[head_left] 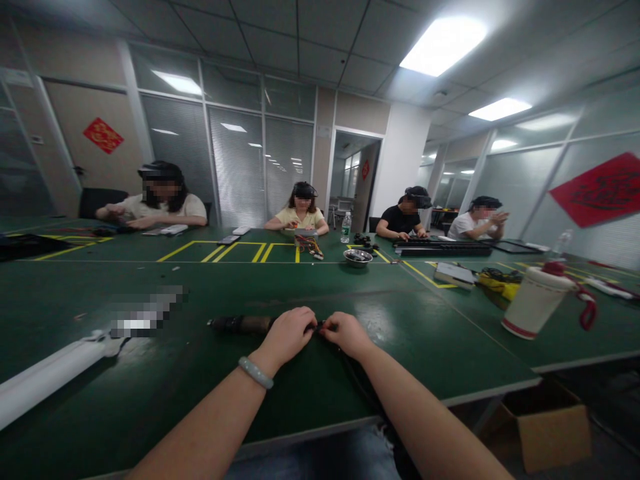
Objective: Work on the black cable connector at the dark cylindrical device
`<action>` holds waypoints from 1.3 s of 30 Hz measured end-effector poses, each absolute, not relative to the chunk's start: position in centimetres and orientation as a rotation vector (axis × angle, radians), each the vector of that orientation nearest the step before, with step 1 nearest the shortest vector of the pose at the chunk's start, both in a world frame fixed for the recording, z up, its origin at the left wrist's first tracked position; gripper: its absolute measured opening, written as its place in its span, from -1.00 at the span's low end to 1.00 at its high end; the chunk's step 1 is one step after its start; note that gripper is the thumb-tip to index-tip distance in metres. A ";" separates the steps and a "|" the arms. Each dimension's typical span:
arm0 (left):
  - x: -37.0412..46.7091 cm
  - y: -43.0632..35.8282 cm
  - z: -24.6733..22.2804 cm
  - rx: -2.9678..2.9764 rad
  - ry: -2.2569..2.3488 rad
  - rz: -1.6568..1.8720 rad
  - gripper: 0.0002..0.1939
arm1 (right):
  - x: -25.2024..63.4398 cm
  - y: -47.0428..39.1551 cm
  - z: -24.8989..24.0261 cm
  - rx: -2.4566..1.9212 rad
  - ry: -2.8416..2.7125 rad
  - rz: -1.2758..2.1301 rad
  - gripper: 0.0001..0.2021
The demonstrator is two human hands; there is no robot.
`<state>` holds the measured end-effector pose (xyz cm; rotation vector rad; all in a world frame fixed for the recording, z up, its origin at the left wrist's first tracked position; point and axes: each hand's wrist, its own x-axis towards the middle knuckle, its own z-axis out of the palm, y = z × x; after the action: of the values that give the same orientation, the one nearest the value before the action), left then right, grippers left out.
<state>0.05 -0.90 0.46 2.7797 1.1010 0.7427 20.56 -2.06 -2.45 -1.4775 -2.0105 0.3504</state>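
Note:
On the green table in front of me lies a dark, tube-shaped tool (247, 325) that looks like an electric screwdriver, its narrow tip to the left. My left hand (296, 327), with a grey bangle at the wrist, is closed at the tool's right end and hides that part. Close beside it, my right hand (345, 333) pinches the end of a black cord (357, 377). A small red spot shows at its fingertips. The cord runs from under this hand towards the table's front edge. Exactly how cord and tool meet is hidden by my fingers.
A long white jointed bar (60, 367) lies at the left, its end pixelated. A metal bowl (357, 259) stands mid-table. To the right are a white-and-red cup (535, 303) and a cardboard box (555, 433) below the table. Several people work across the table.

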 end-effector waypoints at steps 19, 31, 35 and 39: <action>0.0 -0.8 0.6 2.773 1.099 0.746 -0.87 | 20.6 -2.1 -2.4 -1.484 -1.984 0.348 -0.93; -0.1 -0.9 0.6 2.751 1.105 0.761 -0.88 | 20.5 -2.5 -2.0 -1.462 -2.029 0.326 -0.94; -0.1 -0.9 0.6 2.755 1.102 0.752 -0.88 | 20.4 -2.5 -1.9 -1.449 -2.033 0.338 -0.91; -0.2 -1.1 0.6 2.765 1.104 0.757 -0.88 | 20.4 -2.5 -1.9 -1.454 -2.022 0.334 -0.90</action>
<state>-0.18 -1.08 0.64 2.7650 1.1036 0.7566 20.42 -2.47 -1.93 -1.4540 -2.0215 0.3336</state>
